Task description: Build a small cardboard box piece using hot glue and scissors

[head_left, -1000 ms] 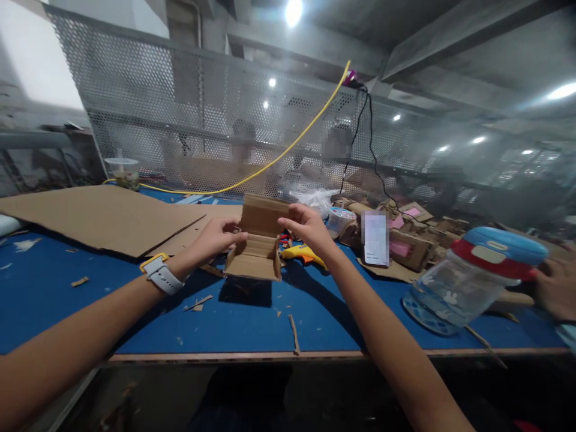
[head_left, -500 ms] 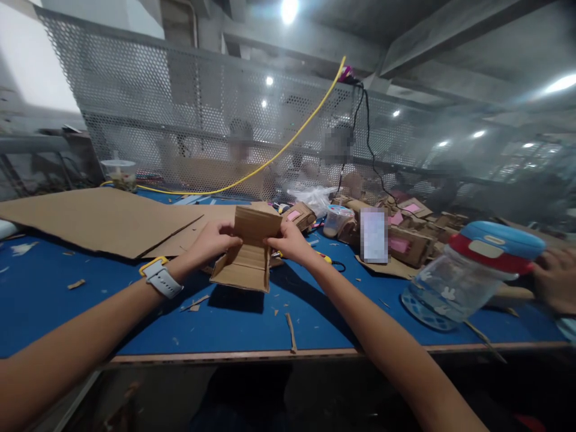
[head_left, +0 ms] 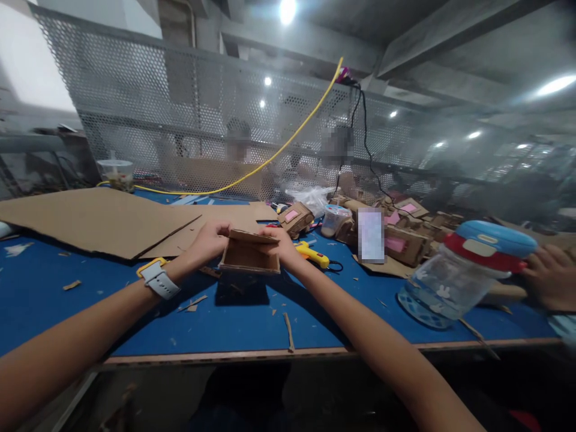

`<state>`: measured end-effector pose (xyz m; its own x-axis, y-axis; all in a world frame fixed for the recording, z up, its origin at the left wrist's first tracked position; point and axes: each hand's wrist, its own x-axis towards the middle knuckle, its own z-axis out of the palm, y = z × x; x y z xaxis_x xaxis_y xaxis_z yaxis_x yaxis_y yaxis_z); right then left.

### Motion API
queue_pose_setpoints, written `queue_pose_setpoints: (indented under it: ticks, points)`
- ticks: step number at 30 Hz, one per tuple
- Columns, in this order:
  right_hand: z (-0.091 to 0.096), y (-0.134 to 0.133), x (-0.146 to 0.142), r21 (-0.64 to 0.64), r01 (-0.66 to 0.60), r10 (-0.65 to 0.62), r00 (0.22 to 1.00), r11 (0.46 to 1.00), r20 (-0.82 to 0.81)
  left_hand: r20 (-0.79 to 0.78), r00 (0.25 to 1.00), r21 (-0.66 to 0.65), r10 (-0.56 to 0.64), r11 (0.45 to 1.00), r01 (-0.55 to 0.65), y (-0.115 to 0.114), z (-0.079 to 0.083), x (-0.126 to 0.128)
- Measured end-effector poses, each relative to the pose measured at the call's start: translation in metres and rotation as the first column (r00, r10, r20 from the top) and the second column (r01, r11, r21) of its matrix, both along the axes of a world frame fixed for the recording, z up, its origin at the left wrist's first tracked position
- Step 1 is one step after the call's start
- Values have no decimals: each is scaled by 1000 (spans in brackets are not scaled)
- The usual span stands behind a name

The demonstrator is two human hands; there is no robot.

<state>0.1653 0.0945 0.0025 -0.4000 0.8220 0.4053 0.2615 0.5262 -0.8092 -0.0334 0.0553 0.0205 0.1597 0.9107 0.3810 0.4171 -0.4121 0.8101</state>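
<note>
Both my hands hold a small brown cardboard box [head_left: 249, 257] just above the blue table [head_left: 234, 318]. My left hand [head_left: 208, 239], with a white and yellow watch on its wrist, grips the box's left side with curled fingers. My right hand [head_left: 281, 245] grips the right side and presses on the lid flap, which lies almost flat over the box. A yellow glue gun [head_left: 311, 254] rests on the table just right of my right hand.
Large flat cardboard sheets [head_left: 99, 219] lie at the back left. Finished small boxes with pink labels [head_left: 405, 243] pile up at the back right. A tilted clear jar with a red and blue lid [head_left: 463, 273] is held by another person's hand [head_left: 546, 279]. A perforated metal screen [head_left: 202, 126] backs the table.
The lid flap, upright a second ago, has been folded down over the box. Both hands drew closer together and lowered the box slightly.
</note>
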Motion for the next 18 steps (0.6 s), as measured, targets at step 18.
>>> queue_pose_setpoints:
  ticks: [18]
  points:
    - [23,-29,8,461,-38,-127,938,887,323,-282,896,-79,-342,939,334,-6,28,-21]
